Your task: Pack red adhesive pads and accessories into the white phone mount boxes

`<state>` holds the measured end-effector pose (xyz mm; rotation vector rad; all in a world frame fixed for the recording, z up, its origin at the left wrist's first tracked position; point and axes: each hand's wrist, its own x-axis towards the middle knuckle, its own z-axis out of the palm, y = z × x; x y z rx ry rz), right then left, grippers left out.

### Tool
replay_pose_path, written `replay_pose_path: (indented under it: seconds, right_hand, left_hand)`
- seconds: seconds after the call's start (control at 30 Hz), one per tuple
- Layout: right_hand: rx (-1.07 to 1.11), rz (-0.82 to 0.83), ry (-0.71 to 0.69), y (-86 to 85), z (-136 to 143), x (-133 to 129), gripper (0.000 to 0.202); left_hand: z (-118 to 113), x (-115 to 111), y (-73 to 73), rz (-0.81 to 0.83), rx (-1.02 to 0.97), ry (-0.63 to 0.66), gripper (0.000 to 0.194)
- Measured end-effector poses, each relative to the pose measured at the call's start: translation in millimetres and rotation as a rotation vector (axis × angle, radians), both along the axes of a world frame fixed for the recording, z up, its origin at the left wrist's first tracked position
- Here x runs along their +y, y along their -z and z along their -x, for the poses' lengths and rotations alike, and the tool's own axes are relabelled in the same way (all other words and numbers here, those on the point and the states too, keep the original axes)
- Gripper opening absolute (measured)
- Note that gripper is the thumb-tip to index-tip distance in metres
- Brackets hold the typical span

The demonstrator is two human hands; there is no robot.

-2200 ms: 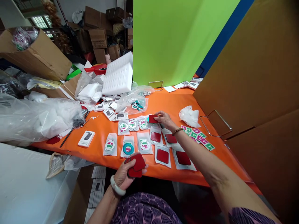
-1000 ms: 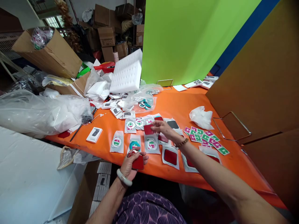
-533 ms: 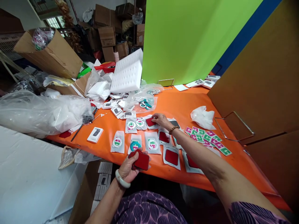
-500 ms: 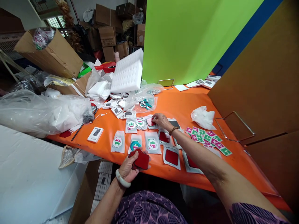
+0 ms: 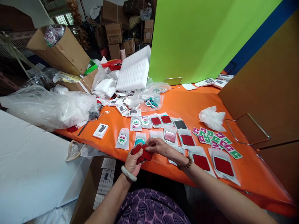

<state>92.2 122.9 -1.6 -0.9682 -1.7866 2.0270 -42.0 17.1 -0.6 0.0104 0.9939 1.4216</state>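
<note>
Low over the table's front edge, my left hand (image 5: 132, 164) grips a small stack of red rounded-square pieces (image 5: 148, 155). The fingertips of my right hand (image 5: 161, 147) pinch the right edge of a piece from that stack. Around them lie white pouches in rows. Several carry red squares, such as the larger one (image 5: 200, 162) to the right and a small one (image 5: 166, 119) in the back row. One bears a dark grey square (image 5: 180, 124). To the left are pouches with round pink-and-green stickers (image 5: 122, 139) and a teal ring (image 5: 140, 141). My right hand partly hides the nearest pouches.
Pink-and-green sticker cards (image 5: 217, 141) and a crumpled white bag (image 5: 212, 118) lie on the right. A small white box (image 5: 100, 131) sits left. Behind are a clear bag of teal rings (image 5: 151, 102) and a white foam tray (image 5: 134, 70). A metal handle (image 5: 249, 126) juts from the right.
My right hand has come back from the rear row of pouches to the stack in my left hand. A red piece now shows on the pouch it was touching. The view has shifted slightly.
</note>
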Motion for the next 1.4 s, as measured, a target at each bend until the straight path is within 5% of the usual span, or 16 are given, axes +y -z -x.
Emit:
replay_pose_path:
  seconds: [0.2,0.37,0.5,0.7,0.87,0.93,1.03,1.13,1.23,1.4]
  right_hand:
    - [0.005,-0.227,0.188,1.8,2,67,0.03]
    - [-0.209,-0.505,0.129,5.2,19,133,0.029]
    - [-0.283,-0.571,0.123,10.8,38,150,0.017]
    - [-0.428,-0.75,0.222,10.0,49,138,0.013]
    - [-0.405,-0.852,0.308,-0.5,41,90,0.017]
    - [-0.283,-0.708,0.182,-0.3,35,57,0.017]
    - [-0.067,-0.275,-0.023,3.0,24,5,0.025]
    - [0.079,0.021,0.013,1.8,8,-23,0.027]
    - [0.08,0.051,0.115,-6.1,-16,-11,0.026]
    - [-0.083,-0.141,0.143,-9.9,-51,42,0.033]
  left_hand:
    - [9,-9,-3.5,0.032,-0.045,0.071,0.04]
    - [12,-19,-8.6,0.043,-0.134,0.217,0.042]
    - [13,-22,-10.4,0.013,-0.17,0.249,0.041]
    - [15,-21,-6.7,0.015,-0.079,0.198,0.046]
    - [18,-19,-6.5,0.028,-0.07,0.095,0.047]
    - [20,-17,-7.2,0.006,-0.077,0.072,0.047]
    - [18,-16,-6.4,-0.023,-0.036,0.053,0.047]
    - [11,-19,-3.3,-0.009,0.022,0.078,0.046]
    - [3,-24,-1.6,0.03,0.023,0.168,0.046]
    - [-1,-30,-5.0,0.079,-0.09,0.289,0.036]
